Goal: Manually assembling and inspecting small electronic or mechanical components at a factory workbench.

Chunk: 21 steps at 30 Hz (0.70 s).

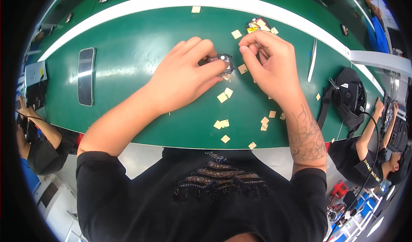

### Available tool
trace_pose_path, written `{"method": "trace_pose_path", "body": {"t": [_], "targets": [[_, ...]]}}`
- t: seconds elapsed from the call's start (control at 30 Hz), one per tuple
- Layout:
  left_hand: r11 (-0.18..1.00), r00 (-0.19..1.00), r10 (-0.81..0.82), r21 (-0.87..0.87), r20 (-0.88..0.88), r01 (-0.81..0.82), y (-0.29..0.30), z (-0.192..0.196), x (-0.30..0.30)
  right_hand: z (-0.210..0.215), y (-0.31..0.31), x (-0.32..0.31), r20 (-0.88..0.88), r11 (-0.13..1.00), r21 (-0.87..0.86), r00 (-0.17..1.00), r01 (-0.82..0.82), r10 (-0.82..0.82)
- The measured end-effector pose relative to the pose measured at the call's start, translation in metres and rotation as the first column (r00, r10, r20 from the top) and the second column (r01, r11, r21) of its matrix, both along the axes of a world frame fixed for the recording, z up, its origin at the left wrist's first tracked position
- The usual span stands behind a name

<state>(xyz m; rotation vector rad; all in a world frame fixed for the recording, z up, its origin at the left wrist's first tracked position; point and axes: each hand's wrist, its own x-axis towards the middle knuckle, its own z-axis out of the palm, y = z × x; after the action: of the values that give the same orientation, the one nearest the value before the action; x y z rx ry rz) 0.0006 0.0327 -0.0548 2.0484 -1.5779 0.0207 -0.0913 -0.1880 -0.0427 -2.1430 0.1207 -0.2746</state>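
My left hand [182, 72] grips a small dark case [230, 63] with rounded corners, like a smartwatch body, against the green table [146, 32]. Its fingers cover much of the case, though a pale round spot and some inner parts show. Just to the right, my right hand [274, 60] is raised with thumb and forefinger pinched together. Whatever sits in that pinch is too small or hidden to name. Around both hands lie several small cream-yellow paper squares [222, 97]. Beyond the right hand is a pile of small yellow and dark parts [257, 24], partly overlaid by squares.
A phone-like dark slab [86, 77] lies at left. At right are a slim white tool [313, 60] and a black strapped bag [349, 92]. A white divider [171, 0] curves along the far edge. People work at both sides, and a person's arm [371, 120] reaches in at right.
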Motion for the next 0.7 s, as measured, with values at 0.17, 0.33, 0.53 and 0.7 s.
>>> {"method": "trace_pose_path", "body": {"t": [0.17, 0.33, 0.53, 0.7], "targets": [[1.0, 1.0, -0.017, 0.012, -0.022, 0.017, -0.0028, 0.0013, 0.0019, -0.0052, -0.0005, -0.0025, 0.025, 0.996, -0.032, 0.996, -0.087, 0.088], [0.995, 0.993, -0.001, -0.098, -0.116, -0.011, -0.0045, 0.0004, 0.0023, -0.0016, -0.0013, -0.0031, -0.045, 0.98, -0.062, 0.981, -0.189, 0.187], [0.98, 0.996, -0.081, -0.184, -0.041, 0.072, -0.0066, -0.0002, 0.003, -0.0036, -0.0008, -0.0045, -0.017, 0.946, -0.12, 0.953, -0.302, 0.302], [0.977, 0.996, -0.091, -0.195, -0.024, 0.085, -0.0064, 0.0007, 0.004, -0.0047, -0.001, -0.0037, -0.018, 0.941, -0.131, 0.95, -0.312, 0.313]]}}
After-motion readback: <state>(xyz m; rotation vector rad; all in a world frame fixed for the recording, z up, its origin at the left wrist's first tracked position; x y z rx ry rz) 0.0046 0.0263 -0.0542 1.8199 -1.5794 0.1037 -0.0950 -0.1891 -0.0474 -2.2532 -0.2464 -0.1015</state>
